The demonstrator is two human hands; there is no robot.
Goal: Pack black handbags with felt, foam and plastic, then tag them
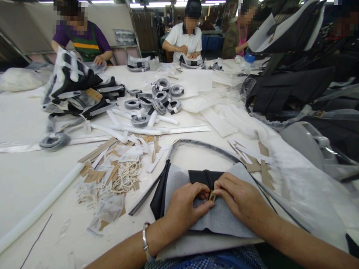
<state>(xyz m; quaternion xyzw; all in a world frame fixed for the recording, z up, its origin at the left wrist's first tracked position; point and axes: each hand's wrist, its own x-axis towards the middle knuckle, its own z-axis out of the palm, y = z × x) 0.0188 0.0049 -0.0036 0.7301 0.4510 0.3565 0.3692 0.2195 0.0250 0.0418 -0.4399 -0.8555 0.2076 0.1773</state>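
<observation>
1 black bag: lying at the near edge of the table, directly before the person; front largely covered by a pale grey sheet, black material showing at the top and at the left end.

1 strap: clear-wrapped in part, arched on the table beyond the bag.

1 gold-coloured clasp: small, at the middle of the bag's front, below a black knot-like loop.

2 hands: left hand grasping the clasp between thumb and fingers from the left; right hand pinching it from the right, fingertips close to those of the left. Silver-coloured bangle on the left wrist.

Left of the bag: loose heap of brown and white tags with cream strings; long white tube, slanting; thin dark cord.

Right of the bag: brown and white strips, scattered; beyond them, a pile of black bags with clear plastic.

Mid-table: cluster of wrapped coils; to their left, a stack of partly wrapped black goods.

Far side: 3 co-workers, including 1 in a white shirt, hands at a dark item.
</observation>
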